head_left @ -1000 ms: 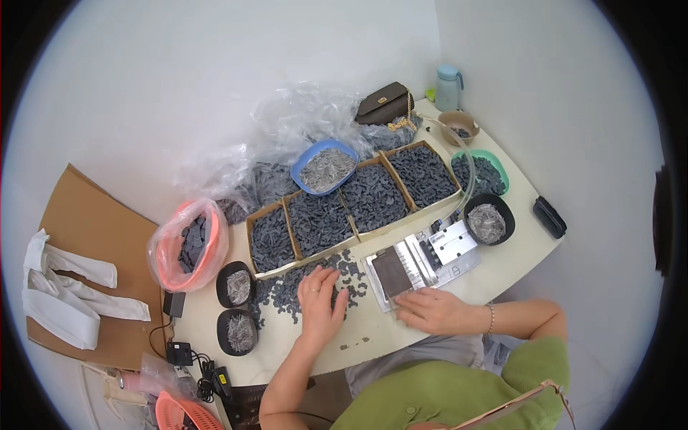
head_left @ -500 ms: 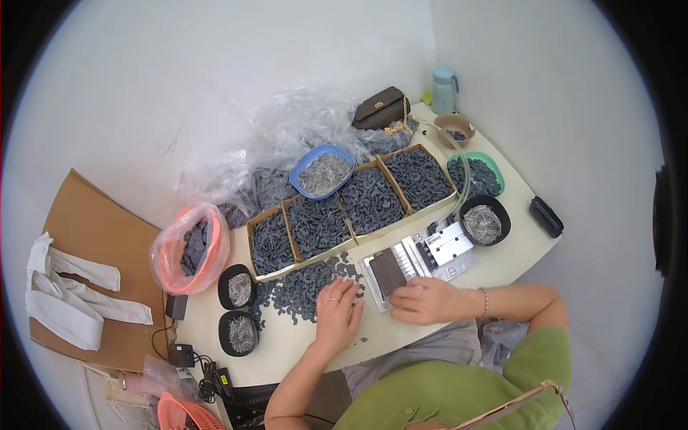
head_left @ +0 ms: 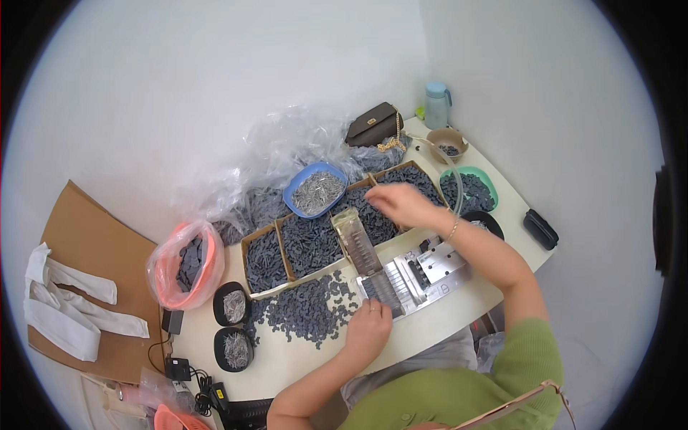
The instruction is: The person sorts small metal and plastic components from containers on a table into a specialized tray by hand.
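A metal fixture (head_left: 423, 283) lies on the table at the front right, with a slotted grey plate (head_left: 385, 290) at its left end. From that plate a long, see-through slotted cover (head_left: 358, 244) stretches toward the cardboard bins. My left hand (head_left: 370, 331) is closed at the near left corner of the fixture, fingers bent against its edge. Just beyond the cover's far end, my right hand (head_left: 408, 206) hovers over the bins with its fingers loosely apart; nothing shows in it. A heap of small dark grey parts (head_left: 304, 312) is spread left of the fixture.
Dark parts fill a divided cardboard tray (head_left: 322, 271). On it rests a blue bowl (head_left: 315, 190) of metal pins. Two black bowls (head_left: 234, 349) of pins stand at left, near a pink basket (head_left: 188, 265). A green tray (head_left: 469, 190) and black case (head_left: 540, 229) are at right.
The brown block-like cover has swung up off the plate toward the bins. My right hand has moved from it to above the bins; my left hand has shifted right onto the fixture's corner.
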Available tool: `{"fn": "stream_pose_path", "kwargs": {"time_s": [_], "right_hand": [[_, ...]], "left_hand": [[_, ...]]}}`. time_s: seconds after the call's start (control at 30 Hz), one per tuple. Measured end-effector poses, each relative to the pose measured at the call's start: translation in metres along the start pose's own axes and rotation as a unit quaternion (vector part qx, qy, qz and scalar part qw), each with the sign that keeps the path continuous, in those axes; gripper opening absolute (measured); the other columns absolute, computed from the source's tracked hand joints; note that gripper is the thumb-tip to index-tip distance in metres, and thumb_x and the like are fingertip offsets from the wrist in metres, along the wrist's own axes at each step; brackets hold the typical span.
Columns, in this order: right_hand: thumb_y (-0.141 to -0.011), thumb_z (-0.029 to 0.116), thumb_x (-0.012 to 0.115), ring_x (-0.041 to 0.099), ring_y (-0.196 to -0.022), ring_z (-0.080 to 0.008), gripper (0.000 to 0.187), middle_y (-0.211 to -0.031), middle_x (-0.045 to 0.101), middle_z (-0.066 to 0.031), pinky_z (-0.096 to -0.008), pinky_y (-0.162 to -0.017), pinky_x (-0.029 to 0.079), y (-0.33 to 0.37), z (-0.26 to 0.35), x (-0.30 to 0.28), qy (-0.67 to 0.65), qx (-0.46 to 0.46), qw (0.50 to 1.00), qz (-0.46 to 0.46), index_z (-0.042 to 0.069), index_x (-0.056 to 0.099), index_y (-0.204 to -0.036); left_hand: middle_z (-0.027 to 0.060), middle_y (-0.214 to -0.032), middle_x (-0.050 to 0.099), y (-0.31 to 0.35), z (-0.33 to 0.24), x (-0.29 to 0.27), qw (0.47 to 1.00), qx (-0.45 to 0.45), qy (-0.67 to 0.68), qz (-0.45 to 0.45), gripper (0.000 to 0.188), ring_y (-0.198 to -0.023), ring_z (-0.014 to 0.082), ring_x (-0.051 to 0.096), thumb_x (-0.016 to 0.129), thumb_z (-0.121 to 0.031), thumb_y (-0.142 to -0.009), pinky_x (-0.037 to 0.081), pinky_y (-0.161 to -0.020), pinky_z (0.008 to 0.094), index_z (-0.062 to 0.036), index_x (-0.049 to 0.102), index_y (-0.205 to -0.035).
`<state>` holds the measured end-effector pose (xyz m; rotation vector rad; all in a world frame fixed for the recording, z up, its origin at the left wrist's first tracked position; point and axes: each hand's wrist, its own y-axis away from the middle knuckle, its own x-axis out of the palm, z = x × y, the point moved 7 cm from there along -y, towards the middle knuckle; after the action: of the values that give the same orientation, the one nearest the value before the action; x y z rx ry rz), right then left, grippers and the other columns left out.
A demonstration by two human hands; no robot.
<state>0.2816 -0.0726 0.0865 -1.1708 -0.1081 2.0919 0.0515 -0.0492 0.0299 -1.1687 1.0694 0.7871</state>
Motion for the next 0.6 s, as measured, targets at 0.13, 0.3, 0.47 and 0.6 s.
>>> {"fn": "stream_pose_path", "kwargs": {"time_s": [0.13,0.3,0.47,0.6], "right_hand": [[-0.086,0.012,0.058,0.065,-0.089,-0.0323,0.016,-0.091,0.069,-0.0144,-0.0412,-0.077,0.051,0.003,-0.065,-0.044,0.114,0.036,0.993,-0.022,0.006,0.068,-0.098],[-0.081,0.015,0.064,0.061,-0.097,-0.0304,0.026,-0.094,0.065,-0.0124,-0.0421,-0.083,0.05,0.014,-0.056,-0.006,0.192,0.001,0.98,0.042,0.01,0.066,-0.106],[-0.077,0.011,0.065,0.063,-0.095,-0.0311,0.018,-0.092,0.065,-0.0126,-0.0428,-0.081,0.05,0.012,-0.058,-0.005,0.261,0.042,0.961,0.077,0.009,0.066,-0.095],[-0.075,0.011,0.068,0.063,-0.092,-0.0307,0.014,-0.086,0.066,-0.0106,-0.043,-0.078,0.05,0.017,-0.054,-0.019,0.236,0.057,0.965,0.102,0.008,0.066,-0.089]], "left_hand": [[0.0178,-0.09,0.067,-0.009,-0.004,0.005,0.996,0.033,-0.014,0.078,0.018,-0.081,0.0287,0.067,0.059,-0.007,-0.071,0.055,-0.061,0.0353,0.0024,0.064,-0.085],[0.0127,-0.08,0.065,-0.018,0.055,-0.017,0.979,-0.051,0.198,-0.003,0.012,-0.072,0.0279,0.066,0.062,-0.005,-0.075,0.054,-0.061,0.0363,-0.003,0.065,-0.086],[0.0114,-0.074,0.057,0.008,0.195,-0.092,0.86,-0.317,0.318,-0.242,0.008,-0.067,0.0193,0.06,0.052,-0.007,-0.092,0.046,-0.06,0.0319,-0.0008,0.056,-0.096],[0.0126,-0.075,0.06,0.063,0.306,-0.155,0.853,-0.341,0.118,-0.376,0.02,-0.067,0.0166,0.055,0.05,-0.011,-0.095,0.044,-0.062,0.0314,0.0038,0.058,-0.104]]}}
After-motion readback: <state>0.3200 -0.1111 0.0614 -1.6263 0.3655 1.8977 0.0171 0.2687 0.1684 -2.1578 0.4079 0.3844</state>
